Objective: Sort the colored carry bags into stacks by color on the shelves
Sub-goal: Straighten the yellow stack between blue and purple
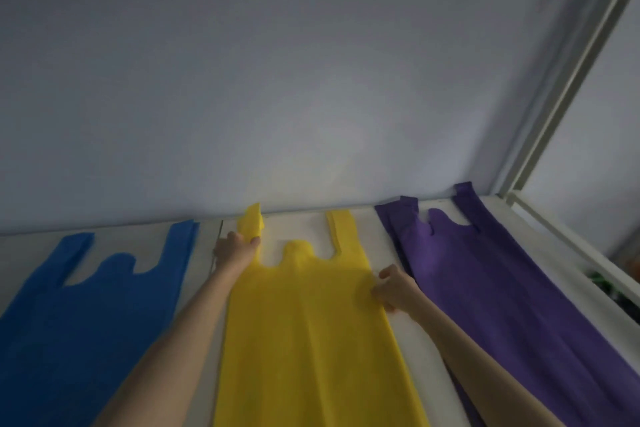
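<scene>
From the head camera, three carry bags lie flat side by side on a white shelf (381,222) that runs up to a pale wall (277,62). The blue bag (86,322) is on the left, the yellow bag (311,322) in the middle, the purple bag (512,288) on the right, each with its handles toward the wall. Strips of bare shelf show between them, so the colours lie apart.

The left hand (233,250) reaches to the yellow bag's left handle and pinches it, thumb curled over the strap, and the tip of the handle stands up a little off the shelf. The right hand (394,288) is at the yellow bag's right edge, fingers curled onto the fabric there, seemingly gripping the edge, just beside the purple bag. The yellow bag's right handle lies flat.

A white frame post (571,80) rises at the shelf's right corner
</scene>
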`<move>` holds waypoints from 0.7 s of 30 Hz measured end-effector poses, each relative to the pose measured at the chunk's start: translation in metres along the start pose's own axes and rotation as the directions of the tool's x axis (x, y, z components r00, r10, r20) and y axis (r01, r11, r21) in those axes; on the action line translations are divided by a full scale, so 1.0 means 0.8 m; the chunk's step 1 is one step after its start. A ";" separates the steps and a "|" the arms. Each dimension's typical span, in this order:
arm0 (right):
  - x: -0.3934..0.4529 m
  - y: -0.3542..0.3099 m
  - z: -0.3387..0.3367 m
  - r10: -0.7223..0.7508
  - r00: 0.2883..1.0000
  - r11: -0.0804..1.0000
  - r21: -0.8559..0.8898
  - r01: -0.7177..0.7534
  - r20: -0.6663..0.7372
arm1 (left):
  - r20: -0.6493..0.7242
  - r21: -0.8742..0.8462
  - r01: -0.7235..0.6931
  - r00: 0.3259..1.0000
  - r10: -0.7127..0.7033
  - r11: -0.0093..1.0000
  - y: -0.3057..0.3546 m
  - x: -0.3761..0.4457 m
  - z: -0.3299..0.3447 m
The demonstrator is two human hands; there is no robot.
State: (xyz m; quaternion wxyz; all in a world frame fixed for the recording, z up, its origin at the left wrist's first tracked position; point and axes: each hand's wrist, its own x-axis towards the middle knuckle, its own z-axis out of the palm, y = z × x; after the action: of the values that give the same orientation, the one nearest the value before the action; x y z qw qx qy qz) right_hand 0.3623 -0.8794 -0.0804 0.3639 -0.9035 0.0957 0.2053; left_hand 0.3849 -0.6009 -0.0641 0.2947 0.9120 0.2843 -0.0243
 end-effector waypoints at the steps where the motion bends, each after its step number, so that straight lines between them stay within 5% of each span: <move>1: -0.008 0.005 0.001 0.003 1.000 1.000 0.006 -0.003 0.013 | 0.008 -0.024 0.032 0.999 -0.032 0.999 0.006 0.003 0.000; 8: -0.039 0.015 0.009 -0.053 0.998 0.994 -0.089 0.056 0.037 | 0.094 -0.107 0.120 0.989 -0.110 0.987 0.012 0.021 -0.004; 15: -0.043 0.014 0.014 -0.067 0.998 0.990 -0.123 0.069 0.022 | 0.286 -0.368 0.140 0.958 -0.031 0.919 0.008 0.048 -0.004; 21: -0.044 0.013 0.014 -0.057 0.998 0.994 -0.095 0.058 0.018 | 0.386 -0.421 0.183 0.922 -0.007 0.888 0.016 0.043 -0.015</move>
State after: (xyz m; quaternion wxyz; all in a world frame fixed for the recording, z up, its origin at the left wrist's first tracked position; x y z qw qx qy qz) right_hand 0.3238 -0.8784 -0.0790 0.3268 -0.9206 0.0570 0.2059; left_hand 0.4190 -0.5854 -0.0553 0.5444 0.7821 0.2658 -0.1460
